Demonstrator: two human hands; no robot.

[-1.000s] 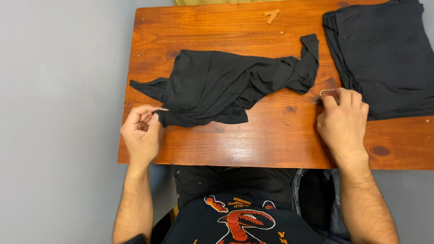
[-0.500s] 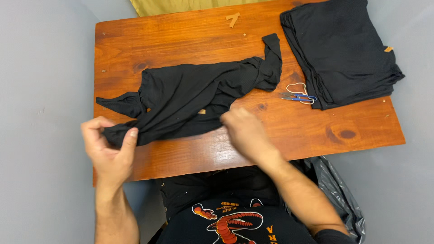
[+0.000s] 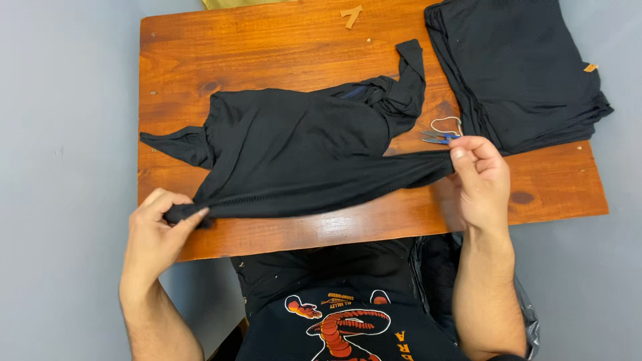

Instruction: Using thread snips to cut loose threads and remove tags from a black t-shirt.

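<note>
A black garment lies spread on the wooden table, its near edge pulled taut between my hands. My left hand pinches the left end of that edge at the table's front left. My right hand grips the right end of the same edge, just in front of small thread snips with a cord loop. One sleeve trails toward the back of the table, and another corner points left.
A stack of folded black garments sits at the back right corner of the table. A small tan scrap lies near the far edge. A dark bag rests by my lap under the table's front edge.
My right hand left the snips by the stack, came to the garment and took its near edge. Both hands have now drawn that edge out straight, left and right.
</note>
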